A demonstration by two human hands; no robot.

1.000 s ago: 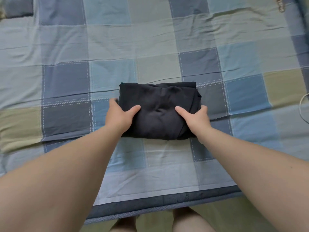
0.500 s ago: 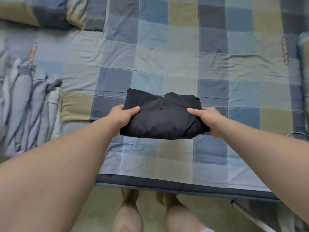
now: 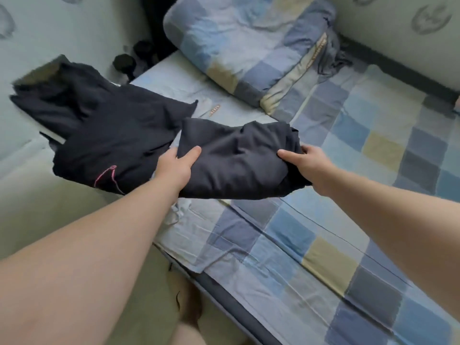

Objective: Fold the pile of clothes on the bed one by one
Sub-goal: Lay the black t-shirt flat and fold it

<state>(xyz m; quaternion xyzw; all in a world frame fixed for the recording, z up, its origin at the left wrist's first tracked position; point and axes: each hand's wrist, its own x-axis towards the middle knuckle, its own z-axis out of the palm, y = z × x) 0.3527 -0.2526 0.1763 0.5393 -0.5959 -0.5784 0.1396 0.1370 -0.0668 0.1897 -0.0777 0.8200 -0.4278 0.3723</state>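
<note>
While I carry the folded piece away from the middle of the bed, where it lay flat a moment ago, a heap of dark clothes point(image 3: 107, 135) comes into view at the far left, one of them with a thin pink line. It is blurred, so I cannot tell if these pieces are folded already or what they rest on at the bed's corner. My left hand point(image 3: 178, 165) grips the left end of the folded black garment point(image 3: 236, 160), thumb on top and fingers underneath, hidden by the cloth. The garment is now lifted over the checked bedsheet point(image 3: 348, 220), its left edge just beside the heap; whether they touch I cannot say. My right hand point(image 3: 306, 168) pinches the right end in the same way, thumb above, the other fingers curled under and mostly out of sight. I judge that folding of this piece is finished and only the putting down remains. Behind, a checked pillow point(image 3: 249, 46) lies at the head. Some dark round things point(image 3: 123, 62) near the wall are too unclear to name.
</note>
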